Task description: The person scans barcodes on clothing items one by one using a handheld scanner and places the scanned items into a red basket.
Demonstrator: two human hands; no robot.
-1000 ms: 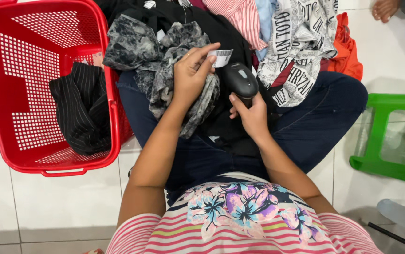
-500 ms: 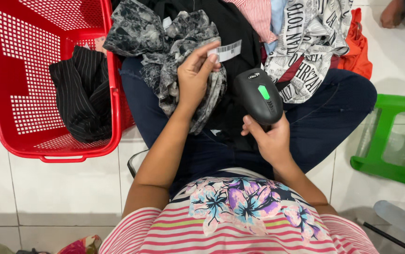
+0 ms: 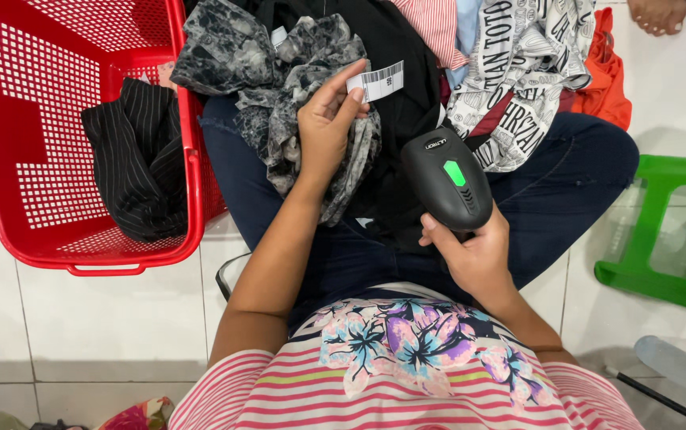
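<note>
My left hand (image 3: 323,131) pinches the white tag (image 3: 375,81) of the grey patterned garment (image 3: 279,87) on my lap, face up, while my right hand (image 3: 474,255) grips the black scanner (image 3: 446,179) below it.

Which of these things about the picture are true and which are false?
1. The left hand pinches a white tag. True.
2. The right hand holds a yellow cup. False: it holds a black scanner with a green button.
3. The red basket has a black striped garment in it. True.
4. The green stool sits inside the basket. False: it stands on the floor, on the far side from the basket.
</note>
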